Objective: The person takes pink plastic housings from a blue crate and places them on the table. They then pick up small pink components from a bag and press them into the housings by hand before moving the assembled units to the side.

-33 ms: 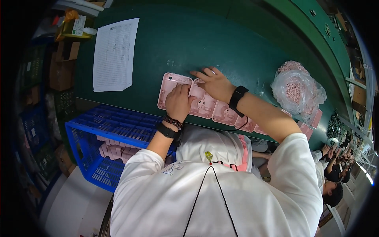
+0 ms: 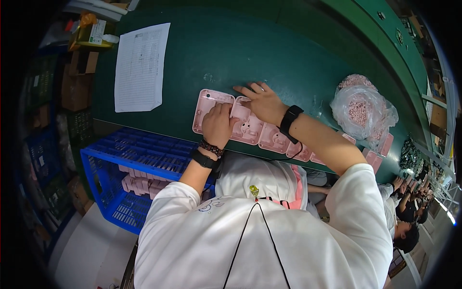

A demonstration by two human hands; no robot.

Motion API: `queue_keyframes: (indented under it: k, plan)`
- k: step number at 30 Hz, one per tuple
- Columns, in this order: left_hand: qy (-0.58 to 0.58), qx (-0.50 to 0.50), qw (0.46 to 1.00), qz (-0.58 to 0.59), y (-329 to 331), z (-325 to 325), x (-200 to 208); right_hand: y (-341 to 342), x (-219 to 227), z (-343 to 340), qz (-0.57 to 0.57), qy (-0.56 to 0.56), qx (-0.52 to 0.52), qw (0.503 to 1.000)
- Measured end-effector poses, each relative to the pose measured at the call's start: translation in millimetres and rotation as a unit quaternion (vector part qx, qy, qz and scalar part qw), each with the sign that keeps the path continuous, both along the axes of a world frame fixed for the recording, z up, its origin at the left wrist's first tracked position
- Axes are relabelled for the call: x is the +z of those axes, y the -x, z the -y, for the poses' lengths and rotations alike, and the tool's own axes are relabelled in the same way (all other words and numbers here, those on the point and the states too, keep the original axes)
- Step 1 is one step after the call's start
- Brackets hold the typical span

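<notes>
A row of pink plastic shells, open side up with moulded ribs and posts inside, lies along the near edge of the green table. My left hand grips the leftmost shell, its bent fingers inside and its thumb by the wall shared with the second shell. Over the far rim of that second shell is my right hand, fingers spread and pointing left. I see nothing held in it, though its palm covers part of the shell. Two small dark round spots show beside my left thumb.
A printed paper sheet lies at the far left of the table. Clear bags of small pink pieces sit at the right. Below the table's left edge, a blue plastic crate holds pink parts. Other people work at far right.
</notes>
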State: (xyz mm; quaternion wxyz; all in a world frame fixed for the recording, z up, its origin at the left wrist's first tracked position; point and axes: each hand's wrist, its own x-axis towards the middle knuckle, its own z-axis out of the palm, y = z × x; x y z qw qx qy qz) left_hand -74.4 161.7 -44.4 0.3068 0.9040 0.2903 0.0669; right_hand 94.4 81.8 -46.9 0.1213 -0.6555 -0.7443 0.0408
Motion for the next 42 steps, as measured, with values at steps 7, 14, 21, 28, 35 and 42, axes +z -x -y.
queue_keyframes:
  k: [7,14,21,28,35,42]
  plan:
    - [0.008,-0.010,0.999,-0.039,-3.1,3.0,-2.1,-6.7,15.2,19.8,-0.152,0.080,-0.081,0.982]
    - [-0.049,-0.030,0.996,-0.075,-13.0,13.2,-10.1,-67.6,70.8,156.1,-0.246,-0.154,-0.401,0.869]
    - [-0.108,-0.017,0.976,-0.189,-11.7,16.7,-12.3,-113.5,43.5,363.0,-0.088,-0.176,-0.659,0.726]
    - [-0.153,-0.015,0.953,-0.260,-30.9,22.0,-14.8,-248.7,-19.2,457.9,-0.032,-0.091,-0.713,0.694]
    - [-0.168,0.007,0.944,-0.285,-37.9,36.1,-2.4,-290.9,-59.4,442.4,-0.086,-0.013,-0.742,0.664]
    - [-0.146,0.015,0.949,-0.280,-39.5,41.2,-5.8,-293.0,-55.2,445.1,-0.103,-0.052,-0.734,0.670]
